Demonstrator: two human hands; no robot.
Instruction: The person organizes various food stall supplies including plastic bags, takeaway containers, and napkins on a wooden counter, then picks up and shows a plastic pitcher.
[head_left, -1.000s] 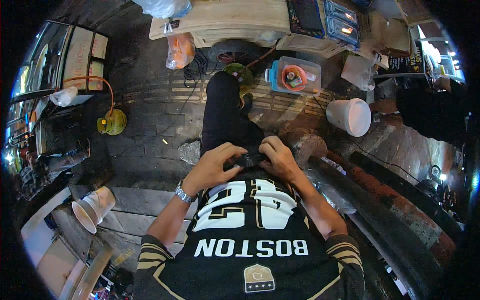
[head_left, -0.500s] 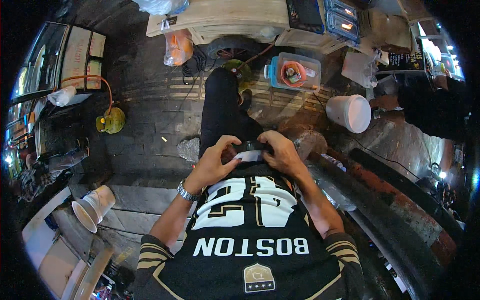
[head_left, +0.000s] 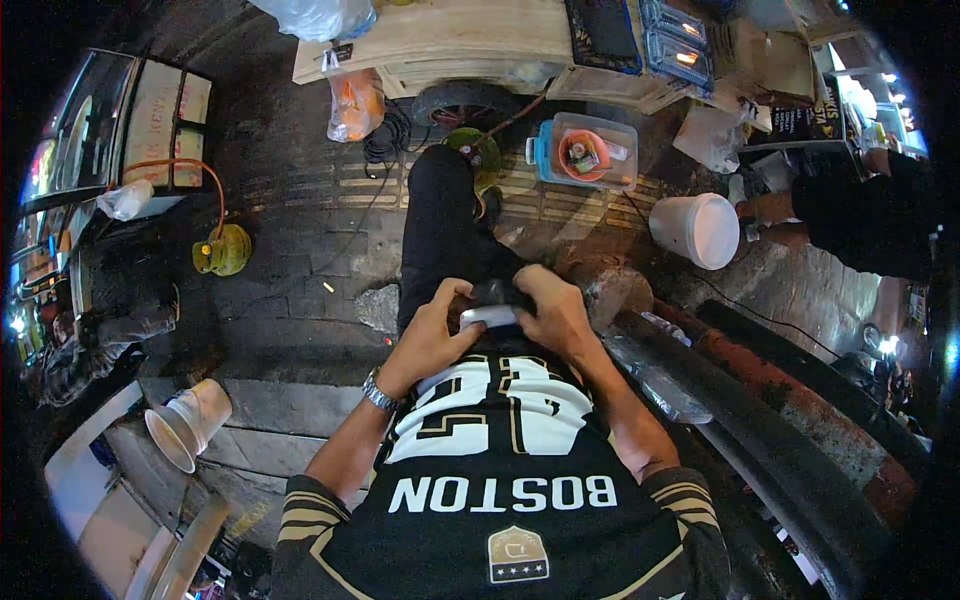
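Observation:
Above my lap, both hands meet at a small flat white piece (head_left: pixel 488 317) and a dark, rounded thing (head_left: pixel 494 292) just beyond it. My left hand (head_left: pixel 428 340) has a watch at the wrist. Its thumb lies at the white piece's left end and its fingers curl at the far side. Closed round the right side is my right hand (head_left: pixel 556 312), thumb at the white piece and fingers on the dark part. Motion blur hides the dark thing's kind, and whether the two pieces are joined I cannot tell.
Ahead stand a wooden cart (head_left: pixel 460 40) and a clear box (head_left: pixel 625 150) holding an orange bowl (head_left: pixel 597 168). A white bucket (head_left: pixel 695 230) is at right, near another person's arm (head_left: pixel 850 215). Green gas cylinder (head_left: pixel 222 250) and pale tubs (head_left: pixel 190 425) lie left.
The white piece has moved slightly left and down and looks more level. My right hand's fingers have shifted over the dark thing, which is now more blurred.

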